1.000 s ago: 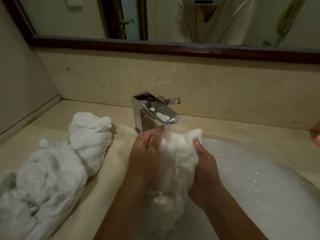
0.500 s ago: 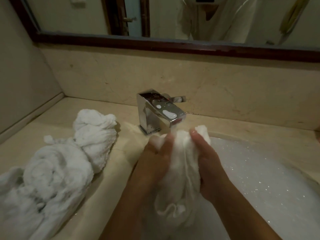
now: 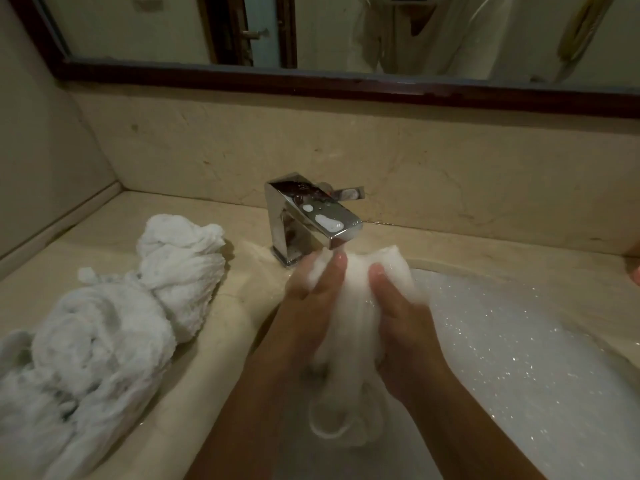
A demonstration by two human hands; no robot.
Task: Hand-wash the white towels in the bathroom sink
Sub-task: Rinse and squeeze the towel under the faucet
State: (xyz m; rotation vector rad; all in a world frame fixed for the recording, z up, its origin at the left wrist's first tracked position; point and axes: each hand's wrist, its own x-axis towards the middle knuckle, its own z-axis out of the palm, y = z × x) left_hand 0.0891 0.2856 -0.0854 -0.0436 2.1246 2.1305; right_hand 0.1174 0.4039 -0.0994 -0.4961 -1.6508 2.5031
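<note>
A wet white towel (image 3: 349, 327) hangs bunched between both hands over the sink (image 3: 519, 341), right under the chrome faucet (image 3: 311, 220). My left hand (image 3: 311, 299) grips its left side with fingers laid over the cloth. My right hand (image 3: 398, 313) squeezes the right side. The towel's lower end trails down into the foamy basin. Soap suds cover the water in the sink. A heap of twisted white towels (image 3: 104, 334) lies on the counter to the left.
The beige stone countertop (image 3: 485, 251) surrounds the sink, with a backsplash and a dark-framed mirror (image 3: 346, 84) behind. A side wall closes off the left. Something pinkish (image 3: 635, 271) shows at the right edge; I cannot tell what it is.
Both hands have shifted along the towel: fingers slid up and over its top, pressing the cloth together under the spout. The view moved slightly left and closer to the faucet.
</note>
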